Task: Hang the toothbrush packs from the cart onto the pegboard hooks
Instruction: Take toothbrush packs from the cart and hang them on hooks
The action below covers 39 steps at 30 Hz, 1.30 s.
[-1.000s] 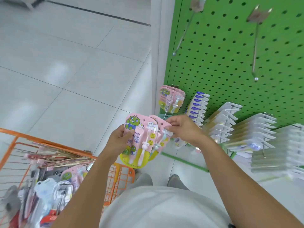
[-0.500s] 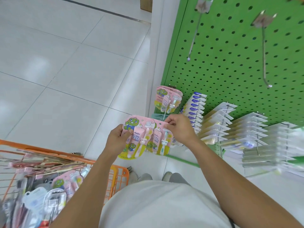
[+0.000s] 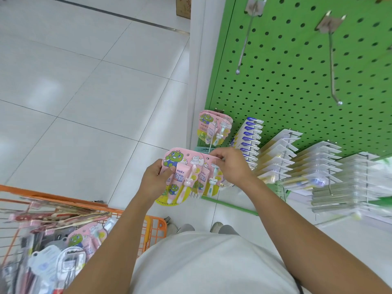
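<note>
I hold two pink kids' toothbrush packs (image 3: 186,172), overlapped like a fan, in front of the green pegboard (image 3: 297,71). My left hand (image 3: 153,180) grips their left edge. My right hand (image 3: 232,164) pinches the top of the right pack, next to the tip of a thin hook (image 3: 212,141). The same kind of pink pack (image 3: 213,129) hangs on that hook at the board's lower left. More packs (image 3: 82,240) lie in the orange cart (image 3: 152,228) at the lower left.
Two long bare hooks (image 3: 244,43) (image 3: 333,66) stick out of the upper pegboard. Rows of blue-and-white packs (image 3: 250,139) and white packs (image 3: 318,164) hang to the right. A white post (image 3: 197,71) borders the board. Tiled floor lies on the left.
The two packs and both hands have moved up towards the hook with the pink pack. The view has tilted a little, so the cart sits lower.
</note>
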{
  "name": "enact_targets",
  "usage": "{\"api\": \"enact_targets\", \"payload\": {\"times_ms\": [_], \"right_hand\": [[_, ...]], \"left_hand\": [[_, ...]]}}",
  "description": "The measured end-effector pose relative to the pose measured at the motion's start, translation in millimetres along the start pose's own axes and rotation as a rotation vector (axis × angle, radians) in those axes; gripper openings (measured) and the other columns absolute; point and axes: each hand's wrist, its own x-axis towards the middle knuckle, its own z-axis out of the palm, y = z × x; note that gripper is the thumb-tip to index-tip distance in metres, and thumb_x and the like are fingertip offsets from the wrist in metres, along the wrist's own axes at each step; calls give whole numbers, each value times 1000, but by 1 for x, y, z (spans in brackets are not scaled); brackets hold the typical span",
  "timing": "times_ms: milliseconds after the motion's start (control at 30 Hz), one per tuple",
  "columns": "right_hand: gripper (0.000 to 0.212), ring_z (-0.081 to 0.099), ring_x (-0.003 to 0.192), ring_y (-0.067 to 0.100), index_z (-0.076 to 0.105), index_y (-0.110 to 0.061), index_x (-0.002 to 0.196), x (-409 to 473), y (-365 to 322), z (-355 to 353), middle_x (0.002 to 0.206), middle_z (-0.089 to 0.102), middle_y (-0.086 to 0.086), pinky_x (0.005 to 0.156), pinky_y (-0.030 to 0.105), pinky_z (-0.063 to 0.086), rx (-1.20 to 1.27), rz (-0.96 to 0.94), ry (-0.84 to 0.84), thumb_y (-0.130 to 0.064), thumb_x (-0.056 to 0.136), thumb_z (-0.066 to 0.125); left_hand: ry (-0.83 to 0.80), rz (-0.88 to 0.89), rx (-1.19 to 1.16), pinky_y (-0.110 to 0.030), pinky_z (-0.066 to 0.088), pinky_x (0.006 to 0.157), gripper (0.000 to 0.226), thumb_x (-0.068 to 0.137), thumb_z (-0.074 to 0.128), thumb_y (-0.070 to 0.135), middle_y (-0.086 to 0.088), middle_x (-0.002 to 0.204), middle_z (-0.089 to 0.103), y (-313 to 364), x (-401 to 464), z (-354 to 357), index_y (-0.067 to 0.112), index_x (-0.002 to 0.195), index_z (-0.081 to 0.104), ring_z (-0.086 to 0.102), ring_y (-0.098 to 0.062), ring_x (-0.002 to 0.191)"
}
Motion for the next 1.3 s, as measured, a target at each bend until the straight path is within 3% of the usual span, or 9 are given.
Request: {"api": "enact_targets", "payload": {"times_ms": [167, 267, 500, 700, 833, 933, 1000, 1100, 1300], "right_hand": [[17, 59, 72, 18, 73, -14, 92, 1, -1, 4, 80, 69, 3, 64, 28, 43, -37, 15, 130, -2, 94, 61], [15, 57, 68, 24, 68, -10, 85, 25, -8, -5, 76, 65, 10, 56, 30, 38, -250, 64, 155, 0, 92, 59], [21, 55, 69, 27, 67, -11, 90, 82, -38, -41, 78, 61, 8, 62, 28, 40, -610, 167, 250, 6, 87, 56], [10, 67, 79, 31, 70, -12, 95, 80, -23, -49, 88, 72, 11, 63, 31, 51, -488, 182, 261, -12, 93, 60], [22, 67, 88, 22, 68, -10, 114, 48, -25, -50, 102, 72, 6, 77, 33, 55, -222, 23, 352, -22, 96, 64], [20, 65, 81, 8, 73, -14, 103, 16, -37, -53, 94, 73, -3, 75, 21, 52, 16, -138, 77, -30, 92, 70], [12, 65, 81, 10, 74, -16, 97, 5, -33, -49, 89, 72, -4, 75, 24, 53, -18, -144, -89, -24, 88, 76], [6, 62, 72, 11, 72, -17, 88, 4, -21, -45, 79, 68, -4, 73, 30, 54, -107, -124, -66, -11, 88, 74], [6, 60, 71, 17, 74, -11, 85, 12, -14, -37, 75, 67, -2, 71, 33, 52, -292, -121, -81, -14, 90, 72]], "left_hand": [[48, 19, 40, -40, 57, 73, 8, 97, 58, 17, -2, 90, 73, -7, -6, 5, 15, 94, 65, 69, -24, 87], [73, 22, 24, -43, 57, 73, 9, 97, 59, 19, -4, 89, 73, -7, -5, 4, 13, 94, 65, 69, -26, 88], [10, 44, -18, -52, 59, 81, 7, 96, 62, 16, -1, 95, 76, 1, -1, 10, 12, 97, 68, 72, -24, 93], [-54, 75, -23, -55, 57, 83, 8, 95, 63, 14, -2, 97, 76, 6, -2, 21, 12, 99, 70, 72, -26, 94], [-66, 82, -18, -54, 57, 83, 10, 94, 63, 11, -3, 97, 76, 11, 2, 29, 11, 100, 71, 72, -26, 93], [-74, 83, -43, -54, 57, 84, 11, 94, 63, 11, -3, 97, 77, 16, 8, 34, 13, 101, 72, 72, -28, 94], [-88, 71, -89, -55, 56, 86, 14, 94, 63, 8, -5, 99, 77, 18, 12, 37, 12, 103, 73, 71, -31, 97], [-138, 54, -81, -53, 56, 88, 17, 93, 63, 6, -5, 101, 77, 17, 15, 44, 11, 104, 74, 72, -29, 98], [-120, -7, -18, -51, 57, 87, 13, 94, 63, 12, -2, 97, 77, 3, 19, 58, 14, 102, 73, 72, -27, 95]]}}
